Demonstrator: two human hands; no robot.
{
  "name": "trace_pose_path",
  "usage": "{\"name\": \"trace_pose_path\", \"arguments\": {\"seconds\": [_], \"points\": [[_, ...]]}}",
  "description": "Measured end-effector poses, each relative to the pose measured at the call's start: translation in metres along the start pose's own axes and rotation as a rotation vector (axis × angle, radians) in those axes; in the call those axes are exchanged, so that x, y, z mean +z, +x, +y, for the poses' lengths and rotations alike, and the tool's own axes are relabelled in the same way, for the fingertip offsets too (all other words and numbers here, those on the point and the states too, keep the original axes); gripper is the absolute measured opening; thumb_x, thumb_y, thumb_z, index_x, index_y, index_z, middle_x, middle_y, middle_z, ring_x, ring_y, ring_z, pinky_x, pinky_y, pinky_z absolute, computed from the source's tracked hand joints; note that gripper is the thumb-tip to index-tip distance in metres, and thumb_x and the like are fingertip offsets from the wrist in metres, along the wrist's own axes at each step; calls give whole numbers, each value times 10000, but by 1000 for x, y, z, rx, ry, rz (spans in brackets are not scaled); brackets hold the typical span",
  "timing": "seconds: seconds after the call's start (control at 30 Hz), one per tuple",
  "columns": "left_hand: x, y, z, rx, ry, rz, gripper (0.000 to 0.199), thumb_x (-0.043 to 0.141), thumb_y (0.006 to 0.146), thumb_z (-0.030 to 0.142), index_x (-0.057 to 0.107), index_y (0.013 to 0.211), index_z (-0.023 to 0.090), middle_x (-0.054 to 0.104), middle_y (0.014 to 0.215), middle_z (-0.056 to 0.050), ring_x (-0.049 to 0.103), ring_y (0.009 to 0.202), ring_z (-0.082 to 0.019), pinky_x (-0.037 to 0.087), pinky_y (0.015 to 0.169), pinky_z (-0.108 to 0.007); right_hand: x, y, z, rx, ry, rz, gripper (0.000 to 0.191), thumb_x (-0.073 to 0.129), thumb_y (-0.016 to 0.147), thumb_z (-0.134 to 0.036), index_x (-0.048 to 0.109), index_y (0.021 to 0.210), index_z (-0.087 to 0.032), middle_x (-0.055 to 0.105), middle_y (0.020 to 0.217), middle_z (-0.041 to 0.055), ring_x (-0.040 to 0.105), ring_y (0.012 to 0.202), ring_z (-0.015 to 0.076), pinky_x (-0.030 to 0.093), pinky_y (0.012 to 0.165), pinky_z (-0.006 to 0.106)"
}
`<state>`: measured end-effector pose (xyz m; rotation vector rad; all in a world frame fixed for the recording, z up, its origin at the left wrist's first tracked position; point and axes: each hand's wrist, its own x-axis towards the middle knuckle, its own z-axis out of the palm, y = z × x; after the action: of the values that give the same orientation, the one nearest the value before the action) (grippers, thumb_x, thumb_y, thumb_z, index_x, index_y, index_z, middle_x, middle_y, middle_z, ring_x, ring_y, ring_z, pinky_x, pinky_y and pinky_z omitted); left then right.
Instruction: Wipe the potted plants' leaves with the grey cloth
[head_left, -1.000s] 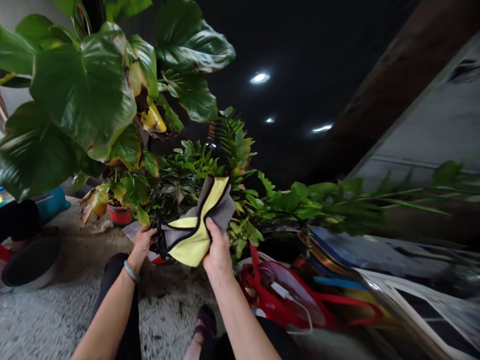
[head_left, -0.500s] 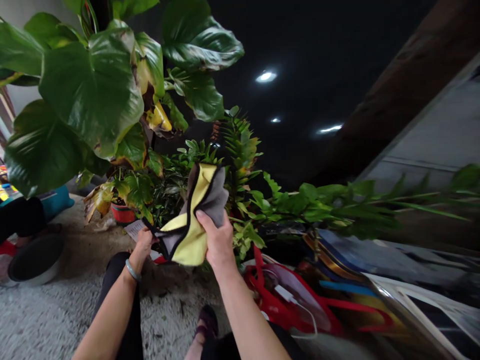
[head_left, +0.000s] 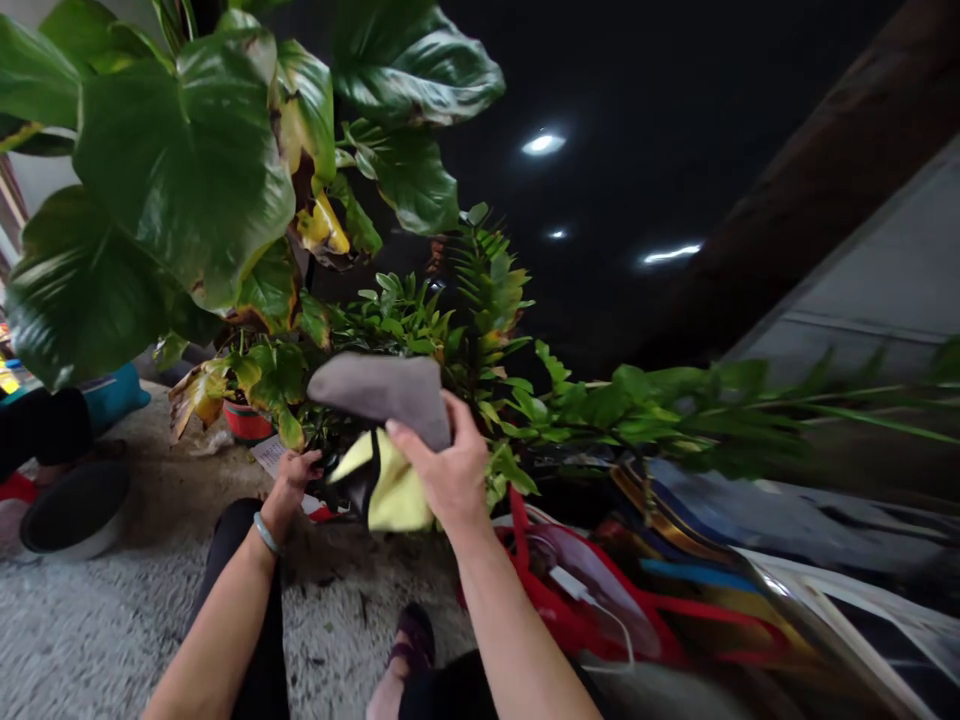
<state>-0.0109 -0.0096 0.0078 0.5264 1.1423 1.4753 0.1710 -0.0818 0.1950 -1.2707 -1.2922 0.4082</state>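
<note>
A grey and yellow cloth (head_left: 394, 500) with dark edging hangs from my right hand (head_left: 454, 470), whose thumb and fingers are closed on it. Its grey part is folded over toward the left, above the yellow part. My left hand (head_left: 294, 478), with a pale bangle on the wrist, is left of the cloth, with a gap between them. The fingers of that hand are bent, and whether they hold something small is unclear. Beside them is a printed white card (head_left: 267, 456). Green leafy plants stand just behind both hands.
Large leaves (head_left: 180, 170) overhang the upper left, above a red pot (head_left: 247, 422). A dark basin (head_left: 75, 510) sits on the ground at left, near another person's leg. At right are a red bag (head_left: 555, 600) with a white cable and stacked frames (head_left: 847, 620).
The cloth has come away from my left hand and its grey part has flopped over to the left. My right hand still grips it and has shifted slightly right.
</note>
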Motion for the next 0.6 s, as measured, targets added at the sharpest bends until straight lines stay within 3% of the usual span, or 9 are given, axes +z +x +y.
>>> {"name": "trace_pose_path", "arguments": {"seconds": [0.07, 0.1, 0.23, 0.33, 0.4, 0.5, 0.6], "points": [[4, -2, 0, -41, 0, -38, 221, 855, 661, 205, 649, 728, 162, 672, 713, -39, 607, 604, -166, 494, 539, -281, 10, 16, -1, -152, -125, 175, 695, 805, 652, -455, 623, 1263, -179, 672, 1225, 145, 628, 1120, 319, 507, 974, 460], [5, -3, 1, -54, -9, -53, 249, 862, 600, 185, 637, 705, 169, 665, 687, -30, 598, 579, -166, 474, 516, -277, 17, 17, 4, -186, -193, 159, 678, 797, 659, -419, 619, 1268, -182, 654, 1238, 150, 617, 1140, 323, 503, 977, 464], [6, -5, 2, -52, -56, -65, 323, 857, 499, 193, 637, 734, 174, 672, 695, 1, 582, 551, -140, 447, 511, -260, 32, -23, 50, -47, -464, -226, 519, 768, 666, -288, 682, 1175, -237, 673, 1096, 92, 670, 981, 292, 538, 844, 421], [3, -2, 2, -50, -70, -46, 354, 861, 471, 213, 641, 744, 168, 678, 685, -1, 586, 549, -141, 445, 514, -260, 15, -57, 75, 75, -455, -363, 456, 780, 644, -294, 716, 1091, -229, 712, 1019, 82, 691, 931, 293, 536, 848, 424], [1, 0, 2, -58, -68, -33, 356, 858, 458, 216, 642, 736, 165, 670, 660, 0, 592, 550, -148, 452, 514, -261, -3, -60, 71, 84, -325, -385, 482, 795, 635, -334, 713, 1094, -213, 736, 1026, 89, 699, 928, 295, 543, 851, 425], [2, 1, 2, -73, -47, -30, 335, 846, 466, 206, 643, 729, 163, 663, 638, 3, 579, 533, -142, 447, 502, -251, -20, -32, 38, -4, -164, -169, 601, 796, 670, -457, 672, 1195, -193, 732, 1098, 111, 689, 960, 294, 557, 841, 422], [5, -3, 4, -79, -27, -34, 304, 829, 482, 184, 599, 682, 183, 631, 592, 24, 543, 492, -126, 441, 488, -241, -10, 2, 10, -143, -175, 124, 644, 780, 687, -496, 645, 1228, -175, 703, 1151, 137, 661, 1049, 308, 540, 913, 449]]}}
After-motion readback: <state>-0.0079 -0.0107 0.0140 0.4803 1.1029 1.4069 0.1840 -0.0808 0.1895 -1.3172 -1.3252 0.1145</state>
